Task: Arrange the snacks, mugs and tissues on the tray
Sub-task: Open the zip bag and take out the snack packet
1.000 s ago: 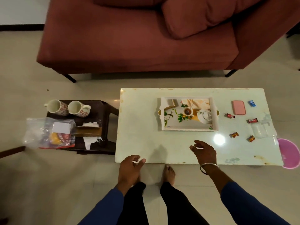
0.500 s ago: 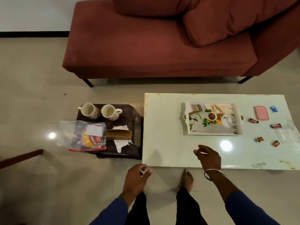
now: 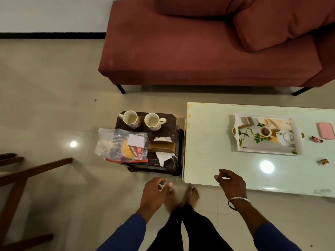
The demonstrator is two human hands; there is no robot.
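A white tray [image 3: 237,144] printed with a teapot picture lies on the pale table [image 3: 208,142], with nothing on it. On a dark stool [image 3: 170,127] to the left stand two patterned mugs [image 3: 130,119] [image 3: 154,121], a clear bag of snacks [image 3: 123,147] and a wooden holder with white tissues [image 3: 162,150]. Two wrapped sweets [image 3: 316,139] [image 3: 323,161] lie right of the tray. My left hand [image 3: 154,193] hangs over the floor below the stool, fingers loosely apart and holding nothing. My right hand [image 3: 232,183] hovers at the table's near left corner, open.
A red sofa [image 3: 199,51] stands behind the table and stool. A pink flat case [image 3: 325,130] lies at the table's right. Wooden chair legs [image 3: 27,171] reach in at the lower left. My bare feet [image 3: 188,195] stand on the tiled floor.
The view has swung left, so stool and table sit further right in frame. Both hands stay open and keep their places near the table's front edge.
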